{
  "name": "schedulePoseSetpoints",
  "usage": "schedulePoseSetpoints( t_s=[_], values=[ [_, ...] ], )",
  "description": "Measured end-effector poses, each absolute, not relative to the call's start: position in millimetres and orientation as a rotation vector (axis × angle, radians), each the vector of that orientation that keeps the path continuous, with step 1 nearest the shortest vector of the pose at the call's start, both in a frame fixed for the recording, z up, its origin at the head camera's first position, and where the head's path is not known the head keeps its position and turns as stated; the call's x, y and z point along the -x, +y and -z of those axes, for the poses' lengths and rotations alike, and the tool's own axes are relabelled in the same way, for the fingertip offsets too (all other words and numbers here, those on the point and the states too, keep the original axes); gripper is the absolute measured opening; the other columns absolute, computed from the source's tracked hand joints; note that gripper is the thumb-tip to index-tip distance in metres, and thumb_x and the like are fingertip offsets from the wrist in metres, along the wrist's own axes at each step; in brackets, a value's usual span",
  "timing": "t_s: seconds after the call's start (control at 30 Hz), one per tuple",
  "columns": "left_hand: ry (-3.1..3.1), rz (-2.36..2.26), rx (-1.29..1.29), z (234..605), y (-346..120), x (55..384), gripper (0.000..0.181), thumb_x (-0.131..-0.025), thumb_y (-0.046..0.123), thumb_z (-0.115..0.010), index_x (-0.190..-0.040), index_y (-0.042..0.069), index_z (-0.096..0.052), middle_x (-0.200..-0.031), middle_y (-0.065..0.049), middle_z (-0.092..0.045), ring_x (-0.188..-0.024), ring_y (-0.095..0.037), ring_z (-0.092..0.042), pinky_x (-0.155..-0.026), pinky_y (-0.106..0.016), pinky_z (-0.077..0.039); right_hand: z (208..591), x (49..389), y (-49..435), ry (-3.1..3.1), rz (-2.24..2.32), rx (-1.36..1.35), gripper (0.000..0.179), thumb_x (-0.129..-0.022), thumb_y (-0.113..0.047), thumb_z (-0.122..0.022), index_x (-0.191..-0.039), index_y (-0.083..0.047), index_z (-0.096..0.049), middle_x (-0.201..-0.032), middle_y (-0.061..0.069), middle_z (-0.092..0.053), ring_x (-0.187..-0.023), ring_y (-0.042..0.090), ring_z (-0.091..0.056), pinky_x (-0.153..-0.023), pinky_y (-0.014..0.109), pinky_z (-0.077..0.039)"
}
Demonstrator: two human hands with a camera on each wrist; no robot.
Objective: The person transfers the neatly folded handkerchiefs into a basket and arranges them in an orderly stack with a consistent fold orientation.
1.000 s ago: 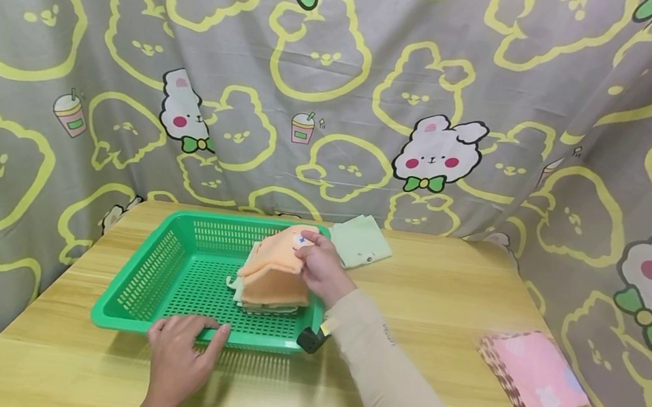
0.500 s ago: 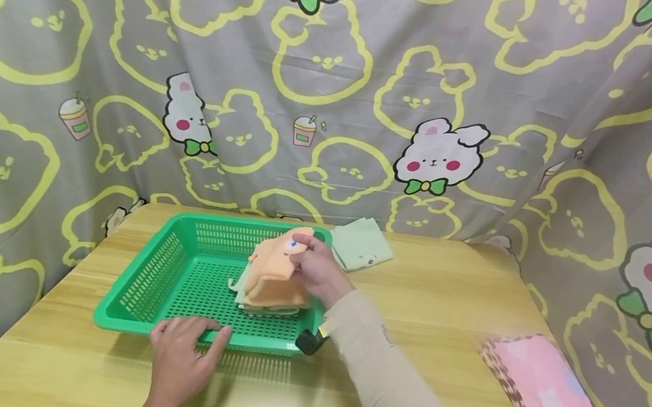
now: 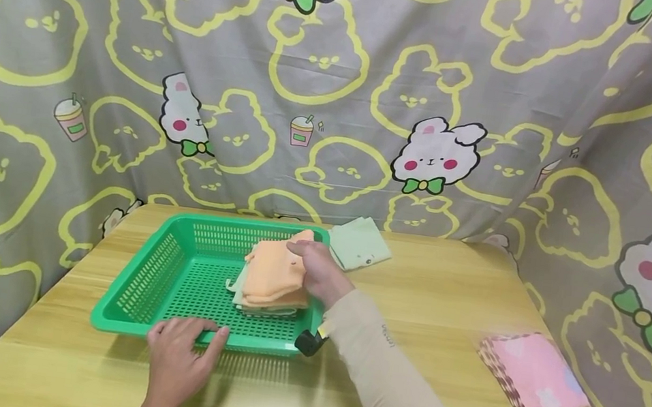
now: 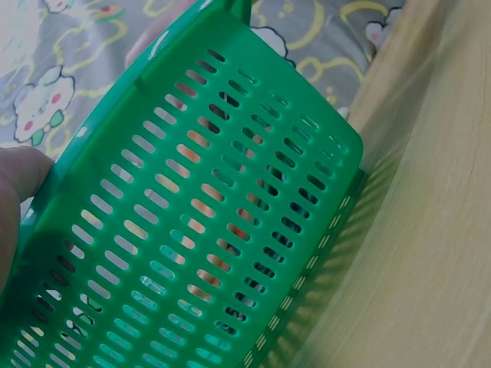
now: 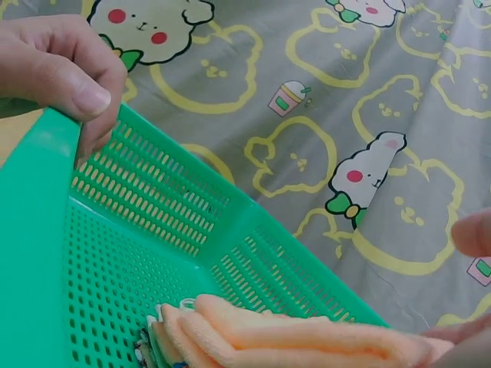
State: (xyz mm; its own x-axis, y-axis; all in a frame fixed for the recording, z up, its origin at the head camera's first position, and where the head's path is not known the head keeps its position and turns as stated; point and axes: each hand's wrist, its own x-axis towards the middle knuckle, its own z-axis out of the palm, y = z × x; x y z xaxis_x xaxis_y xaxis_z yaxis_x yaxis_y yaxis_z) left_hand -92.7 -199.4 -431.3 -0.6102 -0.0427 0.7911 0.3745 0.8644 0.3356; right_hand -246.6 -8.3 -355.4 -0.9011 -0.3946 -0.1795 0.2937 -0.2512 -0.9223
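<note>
Here, we see the left hand (image 3: 182, 356) curled firmly over the near rim of the green perforated basket (image 3: 118, 323). The right hand (image 3: 325, 276) touches the folded orange towel (image 3: 270, 275), atop a cloth stack (image 3: 238, 296) near the basket's right wall; whether it pinches, we cannot tell. Leftward, we find open basket floor. Outside lie 2 folded cloths: the pale green cloth (image 3: 360, 246) beside the far-right corner, the pink cloth (image 3: 541, 376) near the table's (image 3: 441, 315) right edge.

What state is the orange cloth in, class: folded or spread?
Folded: the right wrist view shows the orange cloth doubled into thick layers, with rounded folds.
</note>
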Motion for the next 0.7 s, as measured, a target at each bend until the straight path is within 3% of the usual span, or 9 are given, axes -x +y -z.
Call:
schedulePoseSetpoints(
  t_s=[0.23,0.47,0.7],
  values=[
    [-2.149,0.607,0.234,432.2,-199.3,93.1,0.012,-0.076,0.023,-0.073,-0.071,0.013,-0.068,-0.072,-0.005,-0.069,-0.068,-0.024,-0.057,-0.079,-0.053,-0.028,347.8,244.4,-12.9,1.342,2.298,0.298,0.049,-0.101,-0.014,-0.043,-0.143,0.008,-0.035,-0.144,0.028,-0.039,-0.131,0.038,-0.042,-0.099,0.041,-0.043],
    [-2.158,0.613,0.227,432.0,-198.9,91.9,0.011,-0.076,0.023,-0.072,-0.071,0.014,-0.067,-0.073,-0.004,-0.068,-0.069,-0.024,-0.057,-0.079,-0.053,-0.028,354.0,245.8,-16.4,1.276,2.33,0.325,0.051,-0.101,-0.014,-0.043,-0.145,0.008,-0.028,-0.146,0.026,-0.036,-0.131,0.034,-0.041,-0.099,0.037,-0.043],
    [-2.173,0.607,0.216,432.5,-199.9,92.3,0.01,-0.076,0.022,-0.074,-0.072,0.014,-0.068,-0.073,-0.004,-0.069,-0.069,-0.025,-0.057,-0.079,-0.053,-0.027,366.6,255.7,-14.8,1.394,2.189,0.288,0.051,-0.101,-0.021,-0.039,-0.141,0.011,-0.033,-0.143,0.029,-0.038,-0.126,0.036,-0.045,-0.1,0.039,-0.041]
  ],
)
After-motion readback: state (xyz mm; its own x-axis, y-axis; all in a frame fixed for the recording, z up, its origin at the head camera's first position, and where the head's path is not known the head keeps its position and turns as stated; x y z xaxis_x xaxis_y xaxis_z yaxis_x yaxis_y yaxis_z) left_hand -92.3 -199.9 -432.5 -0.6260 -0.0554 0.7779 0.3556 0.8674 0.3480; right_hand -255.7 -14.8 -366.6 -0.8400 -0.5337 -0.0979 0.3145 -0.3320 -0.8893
